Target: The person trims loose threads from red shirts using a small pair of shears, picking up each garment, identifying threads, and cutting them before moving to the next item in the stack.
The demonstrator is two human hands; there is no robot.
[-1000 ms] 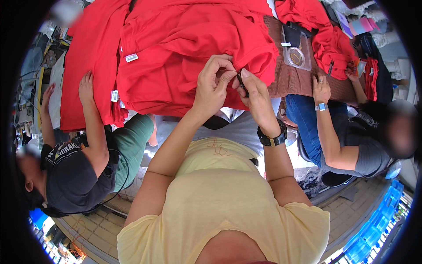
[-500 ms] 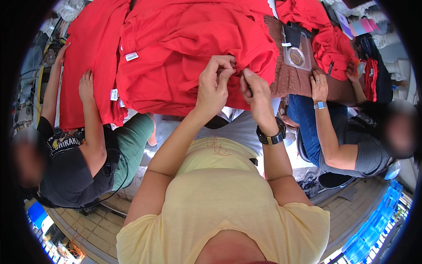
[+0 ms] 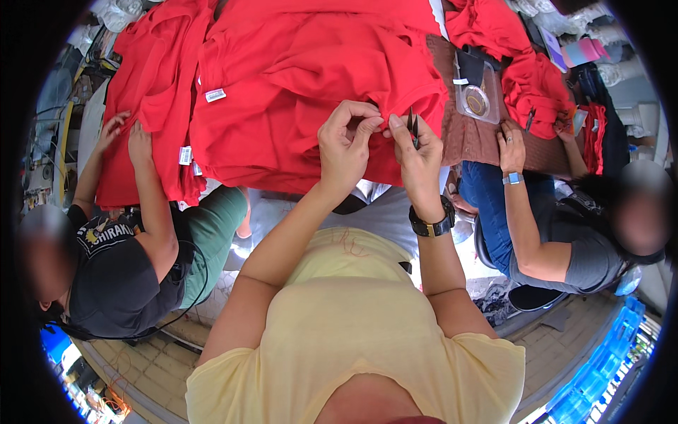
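A pile of red garments (image 3: 282, 78) covers the table in front of me, with small white labels (image 3: 215, 95) showing at the left side. My left hand (image 3: 346, 141) pinches a bit of the red garment near the pile's right end, thumb and forefinger together. Right beside it, fingertips almost touching, my right hand (image 3: 421, 159) is closed round small thread snips (image 3: 414, 126), whose dark blades point up and away from me. Any thread between the fingertips is too fine to make out. A dark watch (image 3: 433, 226) sits on my right wrist.
At the left a co-worker's hands (image 3: 127, 138) rest on another red garment (image 3: 152, 106). To the right, a co-worker's hand (image 3: 511, 145) lies on brown patterned cloth (image 3: 452, 120), near a clear plastic box (image 3: 477, 99). More red cloth (image 3: 537, 92) lies beyond.
The snips' blades now show upright above my right hand, which has turned. My left hand stays close to the same spot. The left co-worker's hands have drawn closer together on their garment.
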